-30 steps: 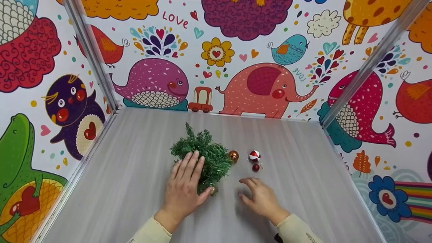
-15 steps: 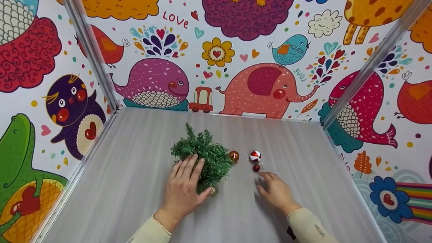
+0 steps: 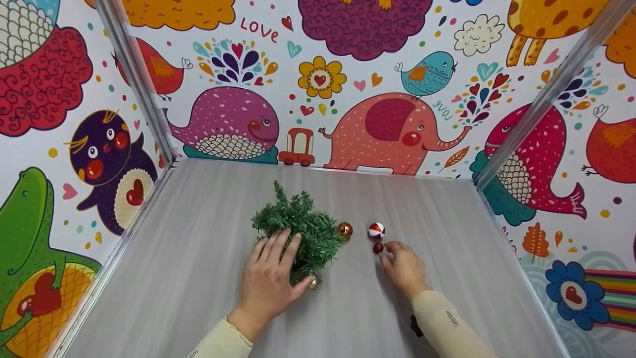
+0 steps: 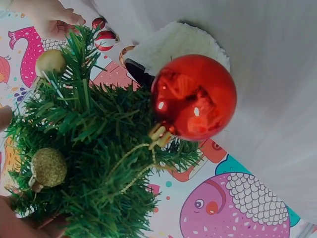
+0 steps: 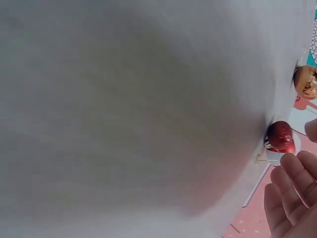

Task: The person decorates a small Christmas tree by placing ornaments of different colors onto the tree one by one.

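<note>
The small, round, dark red ball (image 3: 378, 247) sits on the gray, wood-look surface (image 3: 198, 223), just in front of the red-and-white striped round ball (image 3: 376, 230). The right hand (image 3: 406, 268) is right beside it, its grip loose and holding nothing. It's best to pinch the red ball softly with thumb and finger, so it won't roll or bump the striped one. The left hand (image 3: 271, 278) lies with long, spread fingers on the bushy green toy tree (image 3: 318, 231); keeping it calm should help the tree stay put.
</note>
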{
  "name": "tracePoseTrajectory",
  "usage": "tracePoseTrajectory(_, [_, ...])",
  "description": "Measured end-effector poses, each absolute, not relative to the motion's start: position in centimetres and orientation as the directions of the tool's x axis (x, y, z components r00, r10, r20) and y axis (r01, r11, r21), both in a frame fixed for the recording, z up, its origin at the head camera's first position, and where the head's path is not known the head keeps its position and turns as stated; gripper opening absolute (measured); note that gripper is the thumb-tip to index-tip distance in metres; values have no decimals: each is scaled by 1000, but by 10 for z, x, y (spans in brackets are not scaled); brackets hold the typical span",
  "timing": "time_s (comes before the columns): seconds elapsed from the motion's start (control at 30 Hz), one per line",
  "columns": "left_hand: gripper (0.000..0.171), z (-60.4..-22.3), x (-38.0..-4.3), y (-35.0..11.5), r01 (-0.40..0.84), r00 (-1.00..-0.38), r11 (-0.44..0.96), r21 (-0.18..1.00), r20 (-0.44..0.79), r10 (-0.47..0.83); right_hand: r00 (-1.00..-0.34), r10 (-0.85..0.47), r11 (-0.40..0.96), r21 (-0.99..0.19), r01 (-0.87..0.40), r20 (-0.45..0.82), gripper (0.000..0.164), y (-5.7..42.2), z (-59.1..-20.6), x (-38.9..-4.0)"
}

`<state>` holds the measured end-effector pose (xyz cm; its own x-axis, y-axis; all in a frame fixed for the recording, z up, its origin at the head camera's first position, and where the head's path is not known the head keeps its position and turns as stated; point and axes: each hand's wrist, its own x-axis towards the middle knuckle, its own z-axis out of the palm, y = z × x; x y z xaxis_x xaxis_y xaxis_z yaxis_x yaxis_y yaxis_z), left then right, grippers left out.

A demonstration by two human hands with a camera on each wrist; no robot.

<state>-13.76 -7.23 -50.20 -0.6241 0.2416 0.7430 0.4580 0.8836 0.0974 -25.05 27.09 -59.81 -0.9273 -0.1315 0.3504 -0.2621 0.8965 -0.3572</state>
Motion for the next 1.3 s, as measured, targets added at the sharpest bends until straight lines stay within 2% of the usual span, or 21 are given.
tracePoseTrajectory(0.27, [99, -502, -138, -72, 442, -637, 892, 98, 735, 234, -935, -92, 899, -374, -226, 342, 27, 265, -605, -260])
tracePoseTrajectory(0.7, [96, -503, -136, -69, 431, -641, 894, 120, 738, 210, -885, -155, 915, -273, -296, 440, 23, 260, -612, -267])
tracePoseTrajectory(0.9, [94, -504, -136, -70, 435, -628, 894, 107, 748, 216, -893, -150, 918, -276, -286, 424, 20, 258, -612, -270])
tracePoseTrajectory(1.3, [91, -504, -139, -81, 462, -643, 882, 98, 721, 257, -897, -165, 911, -285, -298, 410, 20, 259, -611, -273])
